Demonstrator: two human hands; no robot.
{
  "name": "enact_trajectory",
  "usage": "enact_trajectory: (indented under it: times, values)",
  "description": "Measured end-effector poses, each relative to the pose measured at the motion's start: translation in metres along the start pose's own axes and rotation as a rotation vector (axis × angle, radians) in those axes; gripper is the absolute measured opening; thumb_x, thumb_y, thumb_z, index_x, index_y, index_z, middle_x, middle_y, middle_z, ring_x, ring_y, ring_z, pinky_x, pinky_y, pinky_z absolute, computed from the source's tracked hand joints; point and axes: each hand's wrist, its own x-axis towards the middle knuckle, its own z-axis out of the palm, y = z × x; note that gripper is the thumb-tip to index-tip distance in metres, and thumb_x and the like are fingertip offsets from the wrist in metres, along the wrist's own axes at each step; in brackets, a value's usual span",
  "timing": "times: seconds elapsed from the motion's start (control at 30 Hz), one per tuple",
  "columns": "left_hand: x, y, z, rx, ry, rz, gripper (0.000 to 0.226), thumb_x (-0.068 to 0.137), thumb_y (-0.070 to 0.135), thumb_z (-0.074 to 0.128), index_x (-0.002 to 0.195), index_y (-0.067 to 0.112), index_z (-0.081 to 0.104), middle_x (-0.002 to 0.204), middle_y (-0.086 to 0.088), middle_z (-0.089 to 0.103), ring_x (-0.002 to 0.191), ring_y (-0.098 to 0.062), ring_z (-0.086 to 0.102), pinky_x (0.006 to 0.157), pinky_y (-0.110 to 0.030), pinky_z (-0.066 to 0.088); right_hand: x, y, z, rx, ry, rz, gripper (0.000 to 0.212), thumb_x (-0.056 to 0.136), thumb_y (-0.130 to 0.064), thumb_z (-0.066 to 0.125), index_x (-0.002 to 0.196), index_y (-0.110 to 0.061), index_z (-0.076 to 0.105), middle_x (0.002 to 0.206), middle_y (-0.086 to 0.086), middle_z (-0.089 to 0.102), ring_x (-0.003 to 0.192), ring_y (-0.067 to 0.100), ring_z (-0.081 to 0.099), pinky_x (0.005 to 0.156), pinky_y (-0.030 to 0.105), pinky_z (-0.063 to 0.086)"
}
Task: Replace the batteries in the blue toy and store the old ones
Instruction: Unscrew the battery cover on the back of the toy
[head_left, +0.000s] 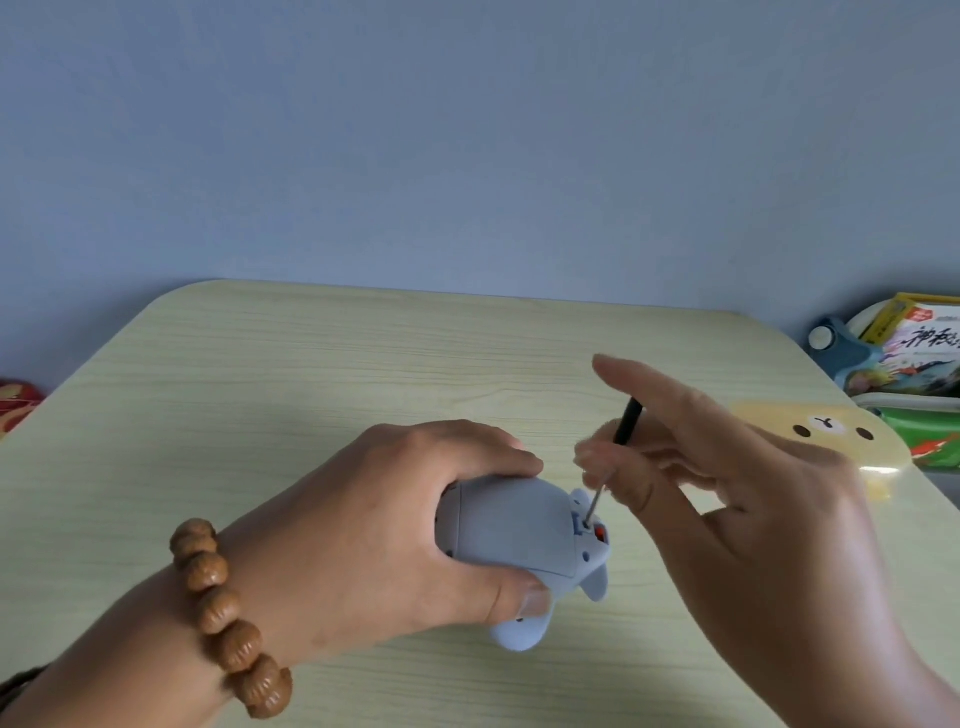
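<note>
Left hand (395, 525) round blue toy (514, 525), lengthwise left-right

The only writing I can read on my feed is at about three o'clock, at the far right edge. A book cover (922, 364) there shows large black brush-style characters, 神秘, and the frame cuts off the rest of the title. Just above it, toward two o'clock, a yellow box (901, 317) carries a small red label (922, 314) with white marks too small for me to make out. Below the book, a green packet (930, 439) has red printing, but it is too blurred to read.
</note>
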Motion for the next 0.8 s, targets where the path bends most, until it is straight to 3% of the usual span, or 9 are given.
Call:
enact_trajectory:
  times: [0.1,0.2,0.33,0.5,0.6,0.67,0.73,0.8]
  values:
    - [-0.001,-0.001,0.001,-0.002,0.007,-0.004,0.071,0.053,0.065,0.081,0.119,0.053,0.057,0.125,0.049,0.045,0.114,0.021,0.048,0.094,-0.011,0.044,-0.002,0.001,-0.001,0.173,-0.002,0.064,0.036,0.092,-0.022,0.06,0.127,-0.027,0.064,0.1,-0.018,0.076,0.089,0.002,0.073,0.078,0.013,0.055]
    - [-0.002,-0.002,0.002,-0.006,0.004,-0.01,0.072,0.053,0.065,0.081,0.12,0.053,0.056,0.127,0.049,0.044,0.115,0.021,0.047,0.094,-0.011,0.044,-0.003,0.0,-0.001,0.192,0.06,0.065,0.032,0.089,-0.027,0.069,0.12,-0.035,0.067,0.087,-0.016,0.076,0.081,0.007,0.074,0.076,0.021,0.058]
    - [-0.002,0.0,0.002,-0.005,0.011,-0.006,0.072,0.053,0.065,0.081,0.12,0.052,0.057,0.126,0.05,0.043,0.114,0.021,0.048,0.093,-0.011,0.045,-0.003,0.0,0.008,0.028,0.123,-0.073,0.037,0.083,-0.021,0.076,0.12,-0.02,0.068,0.078,-0.008,0.07,0.072,0.007,0.065,0.071,0.012,0.051]
    - [-0.002,-0.002,0.002,-0.016,0.009,-0.017,0.073,0.052,0.066,0.079,0.12,0.053,0.056,0.125,0.048,0.046,0.113,0.019,0.05,0.091,-0.015,0.048,-0.009,0.001,0.012,0.091,0.137,-0.064,0.054,0.077,-0.018,0.085,0.126,-0.018,0.063,0.079,-0.005,0.07,0.07,0.007,0.064,0.072,0.008,0.048]
    - [-0.003,-0.003,0.003,-0.015,0.025,-0.006,0.071,0.053,0.065,0.08,0.12,0.052,0.058,0.125,0.046,0.048,0.112,0.018,0.051,0.088,-0.016,0.05,-0.008,0.005,0.008,0.059,0.106,-0.074,0.049,0.078,-0.019,0.085,0.123,-0.015,0.066,0.077,-0.003,0.073,0.068,0.009,0.066,0.069,0.011,0.051]
    - [-0.004,-0.001,0.003,-0.007,0.013,-0.006,0.07,0.055,0.064,0.081,0.12,0.052,0.057,0.125,0.047,0.045,0.113,0.019,0.049,0.089,-0.012,0.047,-0.004,0.006,0.003,0.042,0.061,-0.085,0.038,0.088,-0.025,0.075,0.124,-0.018,0.066,0.087,-0.01,0.074,0.076,0.006,0.069,0.072,0.011,0.052]
    - [-0.003,0.0,0.002,0.001,0.008,-0.005,0.071,0.055,0.065,0.08,0.121,0.052,0.056,0.126,0.049,0.043,0.114,0.02,0.048,0.092,-0.01,0.045,-0.002,0.007,-0.001,0.204,-0.018,0.006,0.034,0.095,-0.026,0.063,0.129,-0.026,0.063,0.103,-0.015,0.075,0.088,0.008,0.073,0.076,0.024,0.058]
    - [-0.003,-0.001,0.002,0.009,0.007,-0.004,0.071,0.056,0.065,0.08,0.122,0.053,0.056,0.126,0.051,0.041,0.114,0.022,0.046,0.093,-0.008,0.043,-0.002,0.007,-0.005,0.33,-0.082,0.079,0.034,0.097,-0.02,0.06,0.128,-0.033,0.063,0.105,-0.012,0.076,0.091,0.013,0.075,0.078,0.035,0.06]
